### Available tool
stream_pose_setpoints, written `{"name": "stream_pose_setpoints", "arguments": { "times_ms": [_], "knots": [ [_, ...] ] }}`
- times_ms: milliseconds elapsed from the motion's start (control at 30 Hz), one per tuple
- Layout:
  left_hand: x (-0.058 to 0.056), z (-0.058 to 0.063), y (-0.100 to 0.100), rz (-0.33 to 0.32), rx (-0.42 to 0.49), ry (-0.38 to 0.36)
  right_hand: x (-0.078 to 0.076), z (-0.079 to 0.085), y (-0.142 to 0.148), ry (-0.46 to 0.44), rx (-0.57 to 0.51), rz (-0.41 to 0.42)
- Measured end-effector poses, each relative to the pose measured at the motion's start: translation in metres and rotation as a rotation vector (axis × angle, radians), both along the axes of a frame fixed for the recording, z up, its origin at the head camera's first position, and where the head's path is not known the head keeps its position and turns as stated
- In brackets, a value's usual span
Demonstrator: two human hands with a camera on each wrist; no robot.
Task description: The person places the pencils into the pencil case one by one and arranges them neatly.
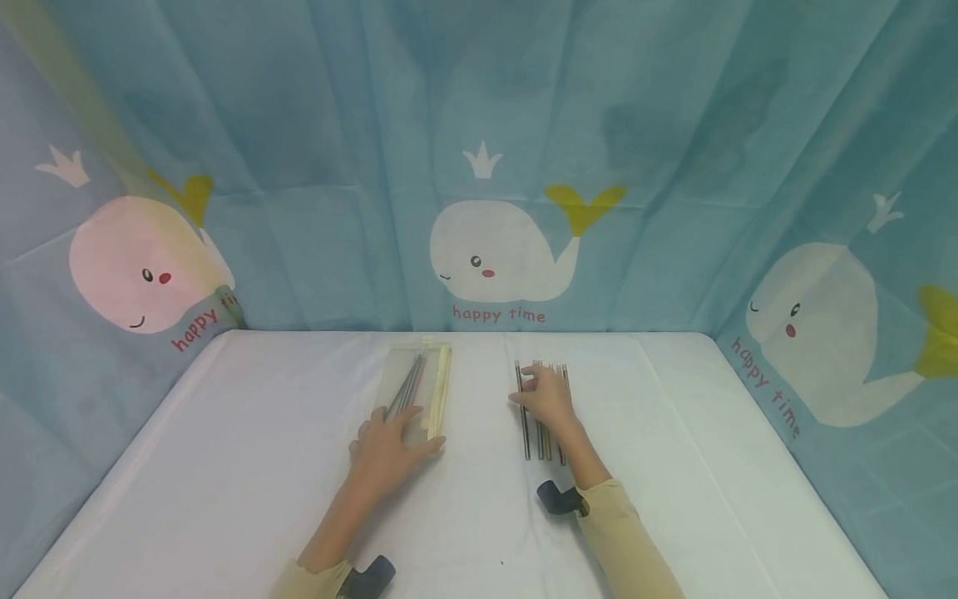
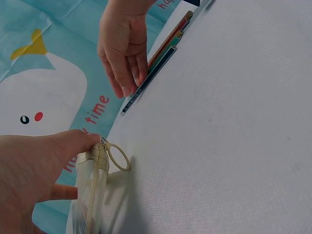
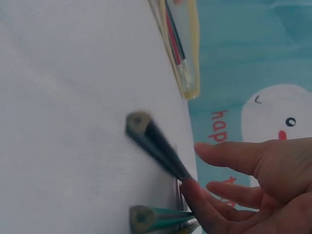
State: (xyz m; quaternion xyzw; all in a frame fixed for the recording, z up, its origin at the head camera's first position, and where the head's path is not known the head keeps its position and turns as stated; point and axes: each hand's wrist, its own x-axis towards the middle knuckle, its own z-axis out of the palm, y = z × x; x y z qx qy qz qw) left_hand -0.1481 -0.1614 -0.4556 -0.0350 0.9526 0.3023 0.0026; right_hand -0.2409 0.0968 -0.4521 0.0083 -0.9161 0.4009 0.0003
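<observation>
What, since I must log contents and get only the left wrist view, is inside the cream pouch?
Observer: Through its wall, the right wrist view shows a red stick and a dark stick in the pouch.
Operator: I make out three loose pencils; are there more?
Observer: Yes, the head view shows at least four.
Operator: Does the green pencil have an unsharpened end? Too small for me.
Observer: Yes, the right wrist view shows one, cut flat.

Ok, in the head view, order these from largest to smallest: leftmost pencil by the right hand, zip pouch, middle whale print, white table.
1. White table
2. Middle whale print
3. Zip pouch, though partly hidden
4. Leftmost pencil
</observation>
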Motion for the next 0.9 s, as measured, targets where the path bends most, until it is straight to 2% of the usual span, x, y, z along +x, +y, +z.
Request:
{"name": "stream_pose_setpoints", "arguments": {
  "times_ms": [467,733,900],
  "knots": [
    [0.0013,0.001,0.0003,-0.005,-0.008,0.008,0.0001,-0.008,-0.0092,0.03,0.118,0.005],
    [0.0015,0.0016,0.0008,-0.007,-0.016,0.015,-0.0022,-0.0071,-0.0054,0.021,0.09,0.021],
    [0.0008,0.0017,0.0008,-0.004,-0.013,0.021,-0.0032,-0.0043,-0.0024,-0.02,0.065,0.035]
  ]
}}
